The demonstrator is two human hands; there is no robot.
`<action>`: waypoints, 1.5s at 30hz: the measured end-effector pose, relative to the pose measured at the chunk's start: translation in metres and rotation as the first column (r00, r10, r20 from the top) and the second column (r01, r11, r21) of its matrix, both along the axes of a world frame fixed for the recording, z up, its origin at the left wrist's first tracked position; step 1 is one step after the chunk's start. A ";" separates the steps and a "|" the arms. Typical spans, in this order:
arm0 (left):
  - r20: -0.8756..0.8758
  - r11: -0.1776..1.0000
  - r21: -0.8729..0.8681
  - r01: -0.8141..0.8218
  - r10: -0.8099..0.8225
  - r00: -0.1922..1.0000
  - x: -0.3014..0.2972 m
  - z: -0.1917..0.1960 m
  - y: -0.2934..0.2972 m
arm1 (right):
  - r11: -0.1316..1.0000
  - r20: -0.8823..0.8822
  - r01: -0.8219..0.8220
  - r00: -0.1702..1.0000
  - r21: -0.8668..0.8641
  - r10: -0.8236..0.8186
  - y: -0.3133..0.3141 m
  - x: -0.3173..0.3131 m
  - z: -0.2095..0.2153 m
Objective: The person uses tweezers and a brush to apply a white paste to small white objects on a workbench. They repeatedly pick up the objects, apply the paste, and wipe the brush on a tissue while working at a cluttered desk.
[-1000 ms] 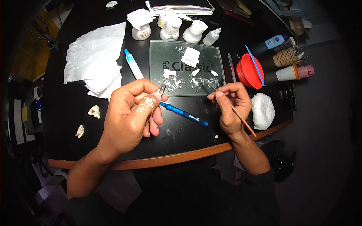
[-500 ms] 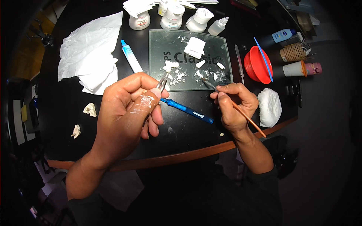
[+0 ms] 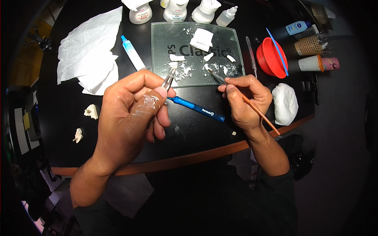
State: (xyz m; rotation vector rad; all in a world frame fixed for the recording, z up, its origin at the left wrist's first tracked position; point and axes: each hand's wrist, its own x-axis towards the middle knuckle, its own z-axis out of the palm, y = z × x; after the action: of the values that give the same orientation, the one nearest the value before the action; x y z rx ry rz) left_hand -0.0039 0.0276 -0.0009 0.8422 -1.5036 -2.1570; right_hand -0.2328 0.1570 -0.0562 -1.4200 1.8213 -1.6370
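Observation:
Between its thumb and fingers, my left hand (image 3: 126,114) pinches a pair of metal tweezers (image 3: 169,80). A small whitish piece (image 3: 173,65) is at their tips, over the glass slab (image 3: 161,33); its exact shape is too small to tell. White smears mark the thumb. My right hand (image 3: 249,100) is closed on a slim paintbrush (image 3: 262,114) with an orange-brown handle. The brush's dark tip is at a small mound of white paste (image 3: 206,67) on the slab. More white paste (image 3: 184,72) is spread near the tweezers, and a folded white tissue (image 3: 202,39) lies farther back.
A blue handled tool (image 3: 197,107) lies before the slab. White jars (image 3: 175,11) and a dropper bottle (image 3: 227,16) stand behind. At right are a red bowl (image 3: 269,61) and white wad (image 3: 285,104); at left, tissue (image 3: 88,47), a blue-and-white tube (image 3: 132,53) and cream-coloured model pieces (image 3: 91,111).
The slab and the things on the table sit higher in the picture, while both hands stay at nearly the same place in it. The brush tip is closer to the paste mound.

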 end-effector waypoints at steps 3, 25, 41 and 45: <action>0.034 0.998 -0.058 -0.011 0.013 0.999 -0.002 -0.001 0.002 | 1.000 0.020 -0.007 1.000 -0.008 0.007 0.000 0.001 0.000; 0.054 0.977 -0.054 0.207 -0.204 0.977 0.000 0.001 0.001 | 0.973 0.264 -0.165 0.943 -0.163 0.204 0.009 -0.004 0.024; 0.239 0.511 -0.793 0.333 -0.241 0.941 0.012 0.004 0.010 | 0.606 0.641 -0.679 0.256 -0.414 0.724 -0.049 -0.006 0.041; 0.265 0.319 -0.892 0.321 -0.209 0.941 0.013 0.001 0.009 | 0.620 0.703 -0.662 0.194 -0.420 0.684 -0.044 -0.002 0.040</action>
State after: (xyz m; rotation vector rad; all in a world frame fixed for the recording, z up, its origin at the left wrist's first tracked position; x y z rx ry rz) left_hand 0.0093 0.0362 0.0003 0.2502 -2.6205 -0.9610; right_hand -0.2345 0.1128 -0.0158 -0.9013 0.4467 -1.3829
